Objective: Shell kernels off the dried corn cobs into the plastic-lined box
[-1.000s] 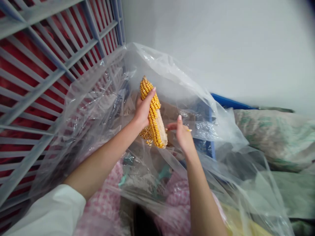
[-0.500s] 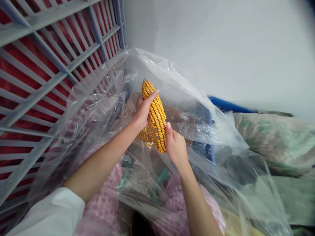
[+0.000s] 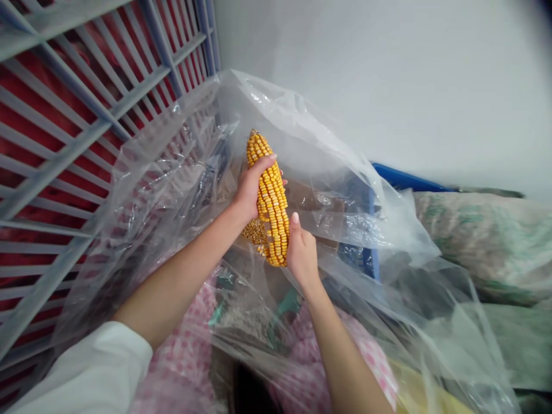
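Note:
A yellow ear of corn (image 3: 272, 213) is held at a tilt over a clear plastic bag, its pointed tip away from me. My left hand (image 3: 254, 187) wraps round its upper half, thumb lying across the kernels. Against the lower right side, my right hand (image 3: 302, 250) is closed, its thumb pointing up along the edge; its fingers are mostly hidden behind the ear. A small strip on the lower left of the ear lacks kernels. Loose corn kernels (image 3: 254, 232) lie in a pile below, partly covered by the ear. The clear plastic bag (image 3: 340, 227) spreads open around both hands.
A grey slatted plastic crate (image 3: 81, 144) with red behind its slats stands on the left. A white wall (image 3: 388, 75) rises at the back. On the right are a blue basket (image 3: 409, 179) and a stuffed woven sack (image 3: 487, 241). Pink checked cloth (image 3: 185, 345) covers my legs.
The ear has turned slightly in my left hand, so the kernel-free strip shows less. My right hand has shifted a little left along with the ear's lower end. The view has moved slightly.

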Motion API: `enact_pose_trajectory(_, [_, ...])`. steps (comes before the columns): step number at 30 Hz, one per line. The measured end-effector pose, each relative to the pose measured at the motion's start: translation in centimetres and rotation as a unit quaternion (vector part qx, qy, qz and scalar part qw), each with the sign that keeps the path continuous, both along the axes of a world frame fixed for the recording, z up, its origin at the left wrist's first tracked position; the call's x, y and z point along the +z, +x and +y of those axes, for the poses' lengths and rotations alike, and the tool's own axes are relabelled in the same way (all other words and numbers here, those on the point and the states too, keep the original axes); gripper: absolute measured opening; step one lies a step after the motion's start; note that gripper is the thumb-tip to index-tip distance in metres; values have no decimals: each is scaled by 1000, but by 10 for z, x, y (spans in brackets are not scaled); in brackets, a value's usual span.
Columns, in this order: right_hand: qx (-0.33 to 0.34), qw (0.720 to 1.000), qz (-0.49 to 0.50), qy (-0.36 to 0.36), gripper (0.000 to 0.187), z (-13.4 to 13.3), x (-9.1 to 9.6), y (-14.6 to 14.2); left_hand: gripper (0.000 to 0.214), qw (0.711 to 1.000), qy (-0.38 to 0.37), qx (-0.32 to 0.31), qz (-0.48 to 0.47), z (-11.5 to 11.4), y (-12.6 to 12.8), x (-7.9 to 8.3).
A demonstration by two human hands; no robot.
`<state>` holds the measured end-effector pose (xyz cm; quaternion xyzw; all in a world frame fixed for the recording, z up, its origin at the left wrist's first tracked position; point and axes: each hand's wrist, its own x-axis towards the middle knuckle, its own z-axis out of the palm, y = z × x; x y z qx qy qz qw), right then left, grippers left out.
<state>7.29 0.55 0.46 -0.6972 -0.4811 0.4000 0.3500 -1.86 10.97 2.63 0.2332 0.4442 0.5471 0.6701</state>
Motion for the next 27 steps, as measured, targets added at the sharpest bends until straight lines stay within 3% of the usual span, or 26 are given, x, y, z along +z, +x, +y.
enact_pose_trajectory(6, [-8, 1000, 3, -16, 58, 2, 0, 1, 36, 1000, -8, -20, -13, 5, -1, -5])
enact_pose_trajectory(14, [110, 991, -59, -55, 64, 4, 12, 10, 35, 999, 26, -17, 22, -4, 3, 4])
enact_pose_trajectory(21, [46, 999, 13, -13, 59, 2, -1, 4, 32, 998, 12, -59, -3, -3, 3, 1])
enact_pose_trajectory(27, [-29, 990, 140, -21, 63, 4, -7, -1, 33, 995, 32, -89, -10, -4, 3, 2])
